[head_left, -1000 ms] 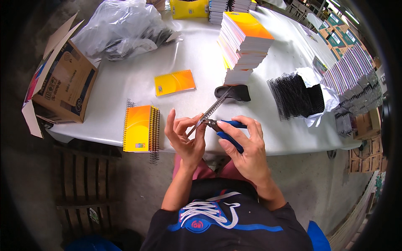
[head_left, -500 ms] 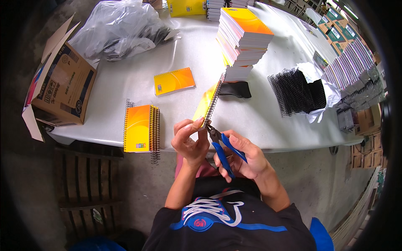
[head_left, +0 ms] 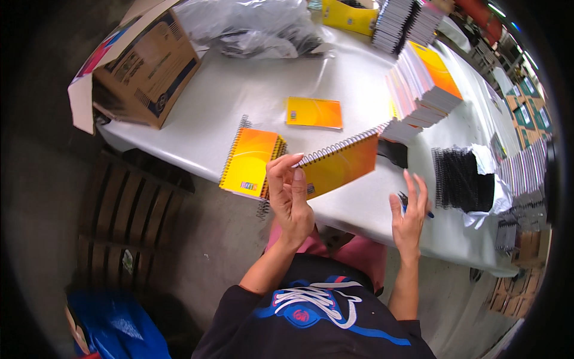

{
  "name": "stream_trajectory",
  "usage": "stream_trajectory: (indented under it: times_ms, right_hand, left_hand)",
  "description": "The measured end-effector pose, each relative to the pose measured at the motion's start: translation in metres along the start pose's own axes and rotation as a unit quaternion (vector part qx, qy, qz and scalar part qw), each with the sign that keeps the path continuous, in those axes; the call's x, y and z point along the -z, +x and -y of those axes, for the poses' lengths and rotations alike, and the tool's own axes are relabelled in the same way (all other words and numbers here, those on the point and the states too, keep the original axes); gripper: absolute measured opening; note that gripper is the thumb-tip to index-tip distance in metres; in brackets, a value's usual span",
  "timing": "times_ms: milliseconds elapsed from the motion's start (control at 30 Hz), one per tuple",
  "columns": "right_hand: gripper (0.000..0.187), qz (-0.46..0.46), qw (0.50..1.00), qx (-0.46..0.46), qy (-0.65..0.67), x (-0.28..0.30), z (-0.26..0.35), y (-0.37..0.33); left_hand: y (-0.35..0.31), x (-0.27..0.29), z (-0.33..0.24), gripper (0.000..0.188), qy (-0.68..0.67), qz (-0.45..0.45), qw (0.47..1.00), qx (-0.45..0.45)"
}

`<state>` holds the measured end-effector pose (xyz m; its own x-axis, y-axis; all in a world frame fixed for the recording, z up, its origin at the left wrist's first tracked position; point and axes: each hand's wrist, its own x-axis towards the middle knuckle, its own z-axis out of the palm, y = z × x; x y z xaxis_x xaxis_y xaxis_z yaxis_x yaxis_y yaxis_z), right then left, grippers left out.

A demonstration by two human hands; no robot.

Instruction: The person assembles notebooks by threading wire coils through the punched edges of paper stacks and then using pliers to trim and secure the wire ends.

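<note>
My left hand [head_left: 291, 206] pinches one end of a yellow-orange spiral notebook [head_left: 347, 161] between thumb and fingers, its wire coil along the top edge. The notebook is held tilted above the table, cover toward me. Over the table edge, my right hand [head_left: 409, 224] has its fingers spread and holds nothing. Blue-handled cutting pliers [head_left: 430, 213] lie on the table just behind it, partly hidden by the fingers. A pile of coiled notebooks [head_left: 248, 158] sits left of my left hand. Farther back lies a single yellow-orange notebook [head_left: 314, 112].
A tall stack of notebooks [head_left: 442, 75] leans at the back right, with a black strip [head_left: 393, 154] before it. Black coils [head_left: 463, 179] lie on white wrapping at the right. An open cardboard box [head_left: 152, 72] and clear plastic bag [head_left: 257, 30] occupy the left and back.
The pliers have left my right hand and lie on the table; that hand has moved right and opened. The notebook has turned from upright edge-on to cover-facing. The view has shifted left.
</note>
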<state>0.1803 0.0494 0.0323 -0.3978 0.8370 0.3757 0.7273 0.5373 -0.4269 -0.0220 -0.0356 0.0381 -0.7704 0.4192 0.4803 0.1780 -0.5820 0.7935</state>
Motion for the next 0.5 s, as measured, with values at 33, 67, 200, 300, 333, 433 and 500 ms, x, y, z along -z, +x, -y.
stream_trajectory:
  times_ms: [33,67,200,300,333,433,500]
  right_hand:
    - [0.049,0.012,0.985,-0.003,0.174,-0.005,0.02,0.011]
    - [0.049,0.027,0.938,-0.003,0.346,-0.012,0.044,0.021]
    - [0.046,0.101,0.717,-0.042,0.688,-0.04,0.094,0.058]
    - [0.044,0.167,0.673,-0.082,0.716,-0.052,0.131,0.093]
    - [0.044,0.17,0.635,-0.078,0.749,-0.056,0.134,0.105]
    - [0.037,0.154,0.587,-0.046,0.794,-0.063,0.157,0.14]
    - [0.032,0.202,0.629,0.062,0.748,-0.059,0.171,0.161]
  left_hand:
    - [-0.001,0.004,-0.001,0.018,-0.016,-0.006,1.0,0.0]
    - [0.0,0.009,-0.007,0.018,-0.029,-0.015,0.999,-0.004]
    - [0.015,0.039,-0.038,0.021,0.061,0.002,0.997,-0.043]
    - [0.027,0.074,-0.054,0.024,0.157,-0.013,0.987,-0.043]
    - [0.03,0.086,-0.055,0.025,0.189,-0.04,0.98,-0.047]
    - [0.029,0.118,-0.047,0.031,0.232,-0.119,0.965,-0.008]
    - [0.024,0.134,-0.037,0.033,0.185,-0.16,0.968,0.059]
